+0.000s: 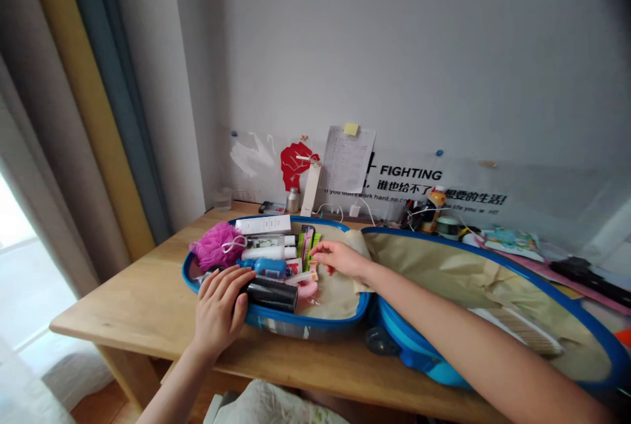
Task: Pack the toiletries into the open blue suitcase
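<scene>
An open case with a blue rim (320, 323) and beige lining lies on the desk. My left hand (220, 302) rests over its front left edge, fingers stretched out beside a black cylinder (272, 294) and a blue bottle (270, 268). My right hand (341, 258) hovers over the same half, fingers loosely bent and apart, tips at a green-and-pink toothbrush pack (306, 242). Around them lie a purple bath puff (218, 245), a white box (263, 224), a white tube (263, 253) and a pink looped item (308, 289).
The case's other half (428, 253) spreads right, holding a white-and-tan ribbed item (522, 330) partly behind my right arm. Behind stand a small silver bottle (292, 200), a white upright stand (310, 188), cables and an orange-capped bottle (434, 207). Curtains (93, 95) hang at left.
</scene>
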A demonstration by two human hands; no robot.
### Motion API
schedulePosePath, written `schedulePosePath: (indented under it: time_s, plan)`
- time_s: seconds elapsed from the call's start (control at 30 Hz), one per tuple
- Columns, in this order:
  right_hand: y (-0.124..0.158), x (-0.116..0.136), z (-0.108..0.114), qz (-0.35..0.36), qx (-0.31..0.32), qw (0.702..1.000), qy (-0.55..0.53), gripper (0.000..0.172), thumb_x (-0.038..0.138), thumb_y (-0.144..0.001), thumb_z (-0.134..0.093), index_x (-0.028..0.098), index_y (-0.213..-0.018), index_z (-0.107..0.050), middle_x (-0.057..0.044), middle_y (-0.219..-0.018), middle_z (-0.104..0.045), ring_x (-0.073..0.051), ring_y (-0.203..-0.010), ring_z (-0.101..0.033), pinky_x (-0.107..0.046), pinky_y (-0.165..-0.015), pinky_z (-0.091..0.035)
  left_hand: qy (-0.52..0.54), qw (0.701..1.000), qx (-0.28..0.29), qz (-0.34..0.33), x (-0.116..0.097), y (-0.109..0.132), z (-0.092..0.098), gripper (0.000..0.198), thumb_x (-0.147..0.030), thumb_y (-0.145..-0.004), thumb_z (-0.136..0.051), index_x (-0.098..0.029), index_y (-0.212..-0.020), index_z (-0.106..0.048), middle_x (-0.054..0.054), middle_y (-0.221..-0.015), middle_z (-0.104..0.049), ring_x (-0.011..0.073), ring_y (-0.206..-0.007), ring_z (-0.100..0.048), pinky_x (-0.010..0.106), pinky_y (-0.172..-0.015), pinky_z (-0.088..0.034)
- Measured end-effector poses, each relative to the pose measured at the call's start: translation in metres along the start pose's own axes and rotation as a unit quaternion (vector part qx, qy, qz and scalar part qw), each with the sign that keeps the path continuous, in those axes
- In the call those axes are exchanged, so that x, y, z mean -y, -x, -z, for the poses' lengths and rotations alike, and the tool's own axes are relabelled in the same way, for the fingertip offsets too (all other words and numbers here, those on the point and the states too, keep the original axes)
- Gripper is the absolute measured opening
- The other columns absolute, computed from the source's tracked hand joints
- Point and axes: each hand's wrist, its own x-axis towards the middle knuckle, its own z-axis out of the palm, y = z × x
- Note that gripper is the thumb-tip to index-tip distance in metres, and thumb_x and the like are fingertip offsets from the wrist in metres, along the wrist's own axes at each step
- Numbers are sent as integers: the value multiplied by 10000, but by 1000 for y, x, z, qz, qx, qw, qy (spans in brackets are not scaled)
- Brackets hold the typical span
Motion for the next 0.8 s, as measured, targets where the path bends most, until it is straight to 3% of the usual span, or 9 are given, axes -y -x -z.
schedulePosePath:
  time_s: [0.17,0.33,0.47,0.6,0.8]
  plan:
    - [1,3,1,-2,-1,1000,-24,122,221,-802,-649,179,-915,-663,-3,-850,-665,-63,-625,-497,-181,-558,-413,5,1000,-4,-5,0,0,0,330,-252,-977,-398,-239,-1181,-658,58,-1143,-744,238,-1098,-650,391,-1019,-372]
    - [2,6,-1,-10,14,999,-38,221,88,-733,-620,174,-930,-674,-27,-980,-703,-86,-763,-596,-185,-621,-447,3,1000,-10,-9,0,-1,0,328,-248,-979,-396,-237,-1178,-657,60,-1126,-746,239,-1089,-653,389,-1014,-372]
    - [2,6,-1,-11,28,999,-43,159,129,-767,-627,167,-911,-683,-29,-914,-716,-96,-739,-623,-210,-641,-468,1,1000,-7,-10,-1,-1,0,325,-248,-982,-394,-231,-1182,-649,64,-1135,-743,241,-1088,-649,394,-1012,-372]
    - [4,8,-3,-10,51,998,-27,109,155,-772,-637,158,-844,-718,8,-696,-669,-85,-604,-561,-216,-610,-450,3,1000,-6,-7,0,0,0,326,-257,-982,-395,-237,-1170,-662,59,-1139,-744,237,-1091,-649,391,-1013,-377]
    - [7,9,-9,4,56,998,13,223,99,-760,-579,161,-881,-756,29,-663,-661,-68,-558,-513,-212,-642,-443,0,1000,-4,3,1,2,-1,347,-275,-982,-388,-233,-1162,-682,62,-1139,-743,230,-1090,-654,379,-1041,-370]
